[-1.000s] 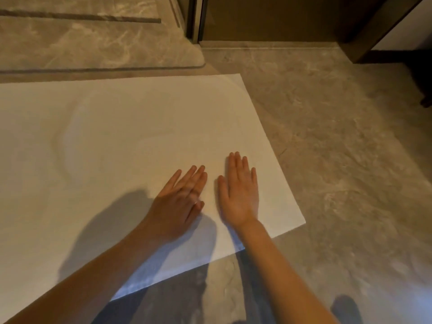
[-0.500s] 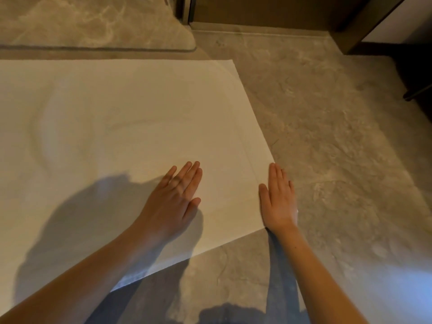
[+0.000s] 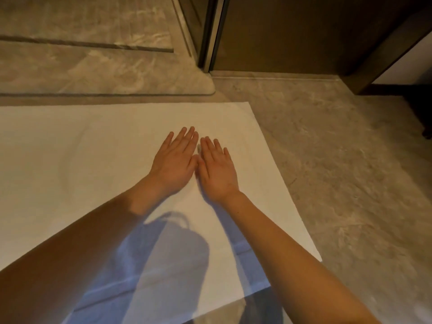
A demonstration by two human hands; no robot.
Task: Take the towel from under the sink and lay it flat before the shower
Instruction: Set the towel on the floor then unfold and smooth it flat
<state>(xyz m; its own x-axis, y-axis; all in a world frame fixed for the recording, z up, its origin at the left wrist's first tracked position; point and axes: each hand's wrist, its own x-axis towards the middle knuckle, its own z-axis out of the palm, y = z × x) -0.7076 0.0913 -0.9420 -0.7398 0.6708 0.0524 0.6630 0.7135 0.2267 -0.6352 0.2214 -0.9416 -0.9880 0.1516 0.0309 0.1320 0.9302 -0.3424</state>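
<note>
Well, from my remote seat the biggest thing I see is the grey marbled floor [image 3: 346, 174], which fills the right side of the head view and runs under everything else. Spread flat on it is the white towel [image 3: 88, 164], taking up the left and middle of the view. Its far edge lies just beside a raised stone sill [image 3: 105, 76] with a rounded corner and roughly parallel to it, with a narrow strip of floor showing between them. The towel's right edge slants down toward me, and its left side runs out of frame. A few faint ripples show in the cloth at the left (nothing I would call a fold).

Behind the sill's corner stands a metal post [image 3: 214, 31], and to its right a dark wooden panel [image 3: 292, 31] meets the floor. A bluish shadow [image 3: 175, 265] lies across the near part of the towel, beneath the bare left forearm [image 3: 81, 249] and right forearm [image 3: 292, 249], which extend from the bottom edge.

The left hand [image 3: 174, 163] and the right hand [image 3: 218, 170] lie palm down on the towel's right half, side by side, thumbs touching or nearly so. The left fingers [image 3: 187, 136] are straight and close together, flat on the cloth. The right fingers [image 3: 210, 146] are straight too, slightly fanned. Neither hand grips anything; both simply rest on the towel.
</note>
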